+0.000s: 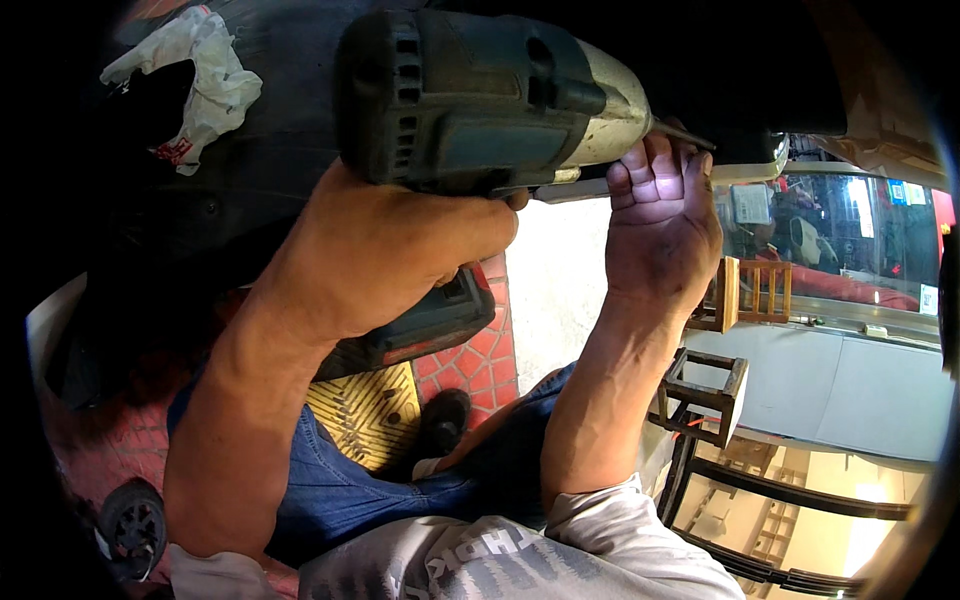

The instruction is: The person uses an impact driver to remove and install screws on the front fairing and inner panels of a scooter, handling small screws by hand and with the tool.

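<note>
My left hand (395, 245) is wrapped round the grip of a cordless impact driver (490, 105), which has a dark body and a silver nose. Its battery pack (425, 325), black and red, hangs below my wrist. From the nose a thin metal bit (688, 134) points right, toward a dark panel. My right hand (662, 235) is raised palm toward me by the bit's tip, fingers curled and thumb up. Whatever lies between those fingertips is hidden. Behind the fingers runs a pale strip (745, 173) along the panel's edge.
A crumpled white plastic bag (225, 90) lies on the dark surface at upper left. Below are red paving (455, 370), a yellow ribbed plate (365, 415) and a small black wheel (133, 525). Wooden stools (715, 400) and a glass-fronted case (830, 240) stand at right.
</note>
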`<state>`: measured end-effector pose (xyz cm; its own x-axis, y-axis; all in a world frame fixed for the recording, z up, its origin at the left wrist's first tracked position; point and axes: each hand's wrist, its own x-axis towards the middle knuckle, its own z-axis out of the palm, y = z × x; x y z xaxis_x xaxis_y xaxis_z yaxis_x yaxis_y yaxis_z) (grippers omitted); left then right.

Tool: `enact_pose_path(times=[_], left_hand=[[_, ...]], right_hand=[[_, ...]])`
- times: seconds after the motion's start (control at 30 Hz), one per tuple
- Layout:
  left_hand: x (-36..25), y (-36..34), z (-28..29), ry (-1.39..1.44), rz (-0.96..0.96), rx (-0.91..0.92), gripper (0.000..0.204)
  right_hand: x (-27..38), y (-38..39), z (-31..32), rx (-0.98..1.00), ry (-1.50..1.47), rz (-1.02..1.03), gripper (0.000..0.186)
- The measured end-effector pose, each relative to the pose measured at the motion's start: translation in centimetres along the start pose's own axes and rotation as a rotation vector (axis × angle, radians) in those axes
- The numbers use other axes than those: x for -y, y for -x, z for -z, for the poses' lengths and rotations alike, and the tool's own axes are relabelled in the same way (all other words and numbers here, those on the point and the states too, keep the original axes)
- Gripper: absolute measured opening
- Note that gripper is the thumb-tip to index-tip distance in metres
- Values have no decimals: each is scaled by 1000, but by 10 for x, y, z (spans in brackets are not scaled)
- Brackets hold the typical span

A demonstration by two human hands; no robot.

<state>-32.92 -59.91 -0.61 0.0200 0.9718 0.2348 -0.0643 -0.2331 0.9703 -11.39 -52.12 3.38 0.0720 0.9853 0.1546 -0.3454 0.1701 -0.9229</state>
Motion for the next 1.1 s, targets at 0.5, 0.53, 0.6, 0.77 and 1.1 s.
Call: enact_pose_path(times=[0.5, 0.53, 0.6, 0.77, 1.1], left_hand=[[-16, 7, 12, 284, 333, -46, 25], [-16, 8, 13, 308, 339, -67, 22], [-20, 11, 16, 351, 351, -81, 24], [-26, 26, 33, 290, 444, -55, 35], [-27, 48, 42, 400, 418, -212, 37]], right_hand=[[3, 5, -7, -33, -21, -45, 38], [3, 4, -7, -21, -34, -48, 38], [5, 3, -5, 7, -142, -87, 38], [11, 3, -9, -23, -307, -155, 38], [1, 13, -26, -21, -192, -117, 32]])
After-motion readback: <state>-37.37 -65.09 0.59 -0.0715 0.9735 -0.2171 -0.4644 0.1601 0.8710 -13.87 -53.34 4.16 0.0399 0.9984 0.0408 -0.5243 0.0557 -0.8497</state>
